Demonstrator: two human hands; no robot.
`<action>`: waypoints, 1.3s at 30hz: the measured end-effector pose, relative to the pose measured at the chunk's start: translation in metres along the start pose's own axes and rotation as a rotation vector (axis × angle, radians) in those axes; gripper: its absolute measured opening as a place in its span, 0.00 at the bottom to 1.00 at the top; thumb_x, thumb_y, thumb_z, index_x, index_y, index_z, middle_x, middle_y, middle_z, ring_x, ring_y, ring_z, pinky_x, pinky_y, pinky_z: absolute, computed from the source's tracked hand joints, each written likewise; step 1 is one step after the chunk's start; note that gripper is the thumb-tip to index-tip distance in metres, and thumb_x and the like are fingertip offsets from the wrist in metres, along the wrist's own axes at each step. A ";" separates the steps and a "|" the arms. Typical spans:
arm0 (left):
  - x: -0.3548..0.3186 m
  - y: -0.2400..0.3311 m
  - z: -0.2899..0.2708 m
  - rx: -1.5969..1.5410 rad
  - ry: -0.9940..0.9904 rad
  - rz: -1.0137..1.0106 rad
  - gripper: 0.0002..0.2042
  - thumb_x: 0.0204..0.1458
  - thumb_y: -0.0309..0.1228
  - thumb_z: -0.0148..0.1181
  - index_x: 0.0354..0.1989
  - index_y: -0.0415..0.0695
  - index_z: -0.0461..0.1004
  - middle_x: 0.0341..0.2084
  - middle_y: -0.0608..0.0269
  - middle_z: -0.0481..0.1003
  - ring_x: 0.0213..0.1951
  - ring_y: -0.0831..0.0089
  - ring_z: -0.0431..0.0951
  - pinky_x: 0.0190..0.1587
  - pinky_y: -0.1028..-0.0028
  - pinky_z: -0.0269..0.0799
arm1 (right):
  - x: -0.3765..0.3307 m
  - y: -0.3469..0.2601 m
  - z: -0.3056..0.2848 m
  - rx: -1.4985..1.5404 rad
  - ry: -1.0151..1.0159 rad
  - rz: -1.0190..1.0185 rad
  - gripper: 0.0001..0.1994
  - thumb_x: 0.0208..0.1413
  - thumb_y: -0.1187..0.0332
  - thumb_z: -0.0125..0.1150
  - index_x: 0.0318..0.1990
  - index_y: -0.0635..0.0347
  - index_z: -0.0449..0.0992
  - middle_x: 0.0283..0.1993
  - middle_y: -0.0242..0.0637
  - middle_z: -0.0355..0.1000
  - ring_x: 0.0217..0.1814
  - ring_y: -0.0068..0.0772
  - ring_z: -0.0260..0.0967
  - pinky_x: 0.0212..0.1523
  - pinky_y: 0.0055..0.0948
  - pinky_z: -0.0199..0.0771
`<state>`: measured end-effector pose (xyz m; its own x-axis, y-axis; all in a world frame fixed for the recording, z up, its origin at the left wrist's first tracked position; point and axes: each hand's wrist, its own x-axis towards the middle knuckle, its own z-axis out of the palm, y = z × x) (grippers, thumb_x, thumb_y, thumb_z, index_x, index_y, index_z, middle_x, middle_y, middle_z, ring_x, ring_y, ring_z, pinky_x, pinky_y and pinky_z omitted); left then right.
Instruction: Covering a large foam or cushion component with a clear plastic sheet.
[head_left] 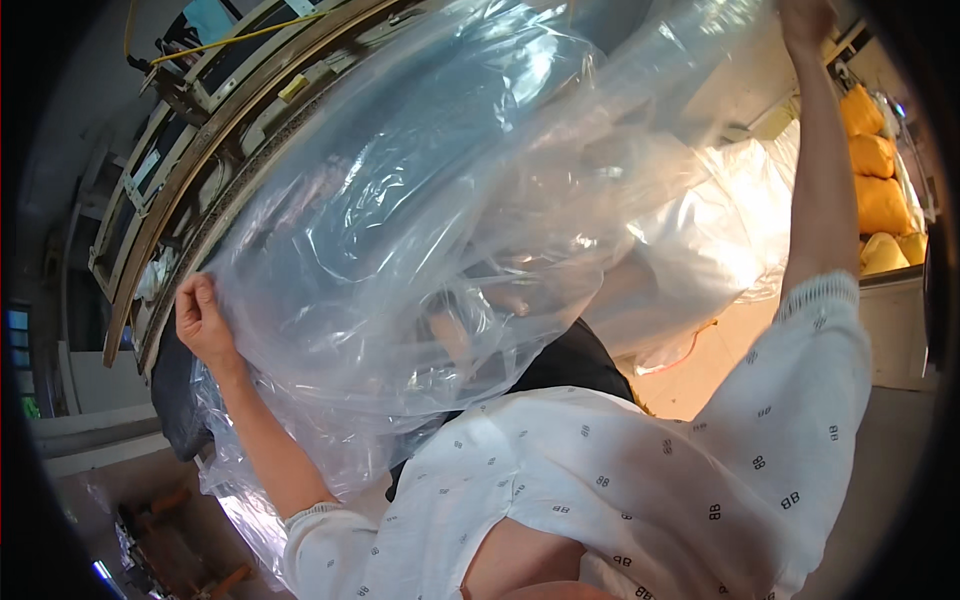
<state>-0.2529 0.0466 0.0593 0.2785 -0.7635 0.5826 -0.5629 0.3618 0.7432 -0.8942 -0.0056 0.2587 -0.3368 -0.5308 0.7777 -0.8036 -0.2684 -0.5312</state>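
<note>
At nine o'clock my left hand [205,322] is closed, pinching the edge of the clear bag [440,200]. The bag is spread wide in front of me, not yet around anything I can see. At one o'clock my right hand [805,22] grips its top. Yellow sacks [872,155] fill a bin at three o'clock.

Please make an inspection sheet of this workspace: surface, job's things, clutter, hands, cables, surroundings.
Surface: no bare work surface seen.
Job's things: large clear plastic bag, crumpled, spread between both hands.
Clutter: white filled sacks; yellow sacks stacked at right.
Hands: left hand grips the bag's edge; right hand raised high, holding the bag's upper part.
Cables: yellow cable at top left.
Surroundings: curved wooden frame behind the bag.
</note>
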 end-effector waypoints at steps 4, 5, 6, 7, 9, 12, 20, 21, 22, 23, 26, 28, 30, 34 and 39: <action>-0.011 -0.002 -0.030 0.312 0.298 -0.109 0.10 0.55 0.31 0.51 0.38 0.36 0.73 0.31 0.66 0.74 0.35 0.79 0.70 0.40 0.80 0.65 | -0.030 -0.031 0.097 -0.274 0.042 -0.481 0.09 0.51 0.64 0.50 0.36 0.58 0.69 0.31 0.42 0.66 0.37 0.45 0.66 0.38 0.35 0.66; -0.032 -0.014 -0.075 0.450 0.355 -0.178 0.12 0.55 0.32 0.51 0.38 0.36 0.73 0.32 0.64 0.74 0.35 0.77 0.71 0.40 0.79 0.66 | -0.073 -0.050 0.136 -0.015 -0.182 -0.381 0.09 0.50 0.64 0.52 0.36 0.58 0.70 0.31 0.42 0.66 0.37 0.45 0.66 0.38 0.34 0.66; -0.040 -0.018 -0.096 0.572 0.353 -0.129 0.12 0.54 0.32 0.52 0.38 0.36 0.73 0.31 0.63 0.74 0.35 0.76 0.71 0.40 0.78 0.66 | -0.091 -0.030 0.166 -0.813 -0.735 -0.553 0.20 0.47 0.55 0.59 0.46 0.55 0.72 0.40 0.41 0.71 0.39 0.39 0.70 0.42 0.34 0.69; -0.048 -0.037 -0.129 0.565 0.346 -0.153 0.12 0.54 0.33 0.52 0.38 0.36 0.73 0.29 0.63 0.74 0.34 0.76 0.70 0.41 0.77 0.66 | -0.126 0.000 0.183 -0.534 -0.685 -0.673 0.26 0.44 0.54 0.61 0.51 0.53 0.67 0.49 0.41 0.66 0.48 0.42 0.65 0.47 0.37 0.65; -0.064 -0.067 -0.179 0.626 0.342 -0.140 0.12 0.54 0.33 0.52 0.37 0.36 0.73 0.28 0.64 0.74 0.33 0.77 0.70 0.41 0.78 0.66 | -0.166 0.029 0.187 -0.263 -0.638 -0.780 0.33 0.40 0.53 0.63 0.56 0.51 0.62 0.57 0.41 0.60 0.56 0.45 0.60 0.52 0.41 0.61; -0.068 -0.078 -0.202 0.659 0.243 -0.211 0.12 0.54 0.34 0.53 0.35 0.35 0.73 0.28 0.65 0.74 0.33 0.78 0.70 0.41 0.79 0.65 | -0.180 0.033 0.185 -0.297 -0.879 -0.641 0.37 0.39 0.57 0.64 0.59 0.53 0.57 0.62 0.39 0.53 0.63 0.43 0.50 0.54 0.37 0.59; -0.054 -0.104 -0.192 0.704 0.169 -0.310 0.12 0.55 0.35 0.52 0.34 0.37 0.74 0.28 0.66 0.74 0.33 0.78 0.70 0.40 0.79 0.65 | -0.139 0.015 0.212 -0.331 -0.487 -0.524 0.19 0.45 0.58 0.61 0.46 0.50 0.70 0.49 0.34 0.64 0.49 0.40 0.60 0.46 0.35 0.63; -0.051 -0.103 -0.188 0.696 0.166 -0.310 0.12 0.55 0.35 0.52 0.34 0.37 0.74 0.28 0.66 0.74 0.33 0.78 0.70 0.40 0.79 0.65 | -0.134 0.025 0.223 -0.339 -0.446 -0.582 0.17 0.46 0.58 0.60 0.44 0.49 0.71 0.47 0.33 0.64 0.47 0.40 0.61 0.45 0.34 0.63; -0.050 -0.102 -0.187 0.703 0.165 -0.300 0.12 0.55 0.35 0.52 0.35 0.37 0.74 0.29 0.65 0.74 0.33 0.77 0.70 0.41 0.79 0.65 | -0.131 0.040 0.235 -0.243 -0.481 -0.665 0.13 0.47 0.58 0.59 0.36 0.55 0.73 0.37 0.33 0.68 0.38 0.32 0.64 0.37 0.29 0.64; -0.051 -0.102 -0.190 0.715 0.166 -0.293 0.12 0.55 0.35 0.52 0.35 0.37 0.74 0.30 0.64 0.74 0.34 0.77 0.70 0.42 0.79 0.65 | -0.128 0.041 0.245 -0.242 -0.487 -0.662 0.13 0.47 0.58 0.59 0.36 0.55 0.73 0.37 0.33 0.68 0.38 0.32 0.64 0.37 0.29 0.64; -0.057 -0.105 -0.199 0.630 0.208 -0.249 0.13 0.55 0.35 0.52 0.37 0.36 0.73 0.33 0.63 0.74 0.36 0.76 0.70 0.44 0.79 0.64 | -0.128 0.043 0.273 0.020 -0.807 -0.114 0.13 0.47 0.55 0.56 0.27 0.56 0.74 0.20 0.39 0.68 0.25 0.40 0.67 0.28 0.33 0.64; -0.063 -0.089 -0.200 0.622 0.249 -0.260 0.13 0.55 0.35 0.52 0.38 0.35 0.73 0.34 0.63 0.74 0.37 0.76 0.70 0.44 0.79 0.64 | -0.132 0.047 0.281 -0.021 -0.844 -0.110 0.14 0.46 0.55 0.56 0.26 0.56 0.73 0.21 0.39 0.69 0.26 0.39 0.67 0.28 0.34 0.64; -0.070 -0.063 -0.196 0.611 0.290 -0.275 0.14 0.55 0.34 0.52 0.39 0.35 0.73 0.34 0.62 0.74 0.38 0.76 0.70 0.45 0.79 0.63 | -0.131 0.045 0.285 -0.066 -0.883 -0.107 0.14 0.46 0.54 0.56 0.25 0.56 0.72 0.22 0.38 0.69 0.27 0.39 0.67 0.29 0.34 0.64; -0.096 -0.018 -0.200 0.632 0.387 -0.330 0.13 0.54 0.33 0.52 0.40 0.36 0.73 0.33 0.65 0.73 0.35 0.78 0.69 0.41 0.80 0.64 | -0.137 0.026 0.288 -0.107 -0.817 -0.129 0.13 0.47 0.59 0.59 0.25 0.59 0.70 0.18 0.32 0.64 0.23 0.30 0.62 0.27 0.30 0.61; -0.166 -0.041 -0.248 0.560 0.265 -0.378 0.09 0.55 0.30 0.50 0.37 0.38 0.74 0.25 0.72 0.67 0.27 0.82 0.62 0.30 0.82 0.61 | -0.149 0.040 0.301 0.020 -0.599 -0.199 0.12 0.47 0.58 0.59 0.31 0.56 0.71 0.27 0.34 0.69 0.31 0.33 0.67 0.31 0.32 0.64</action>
<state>-0.0829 0.2911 0.0138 0.6725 -0.6011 0.4319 -0.6848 -0.2840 0.6711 -0.7281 -0.1794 0.0207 0.1563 -0.8256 0.5421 -0.8112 -0.4204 -0.4064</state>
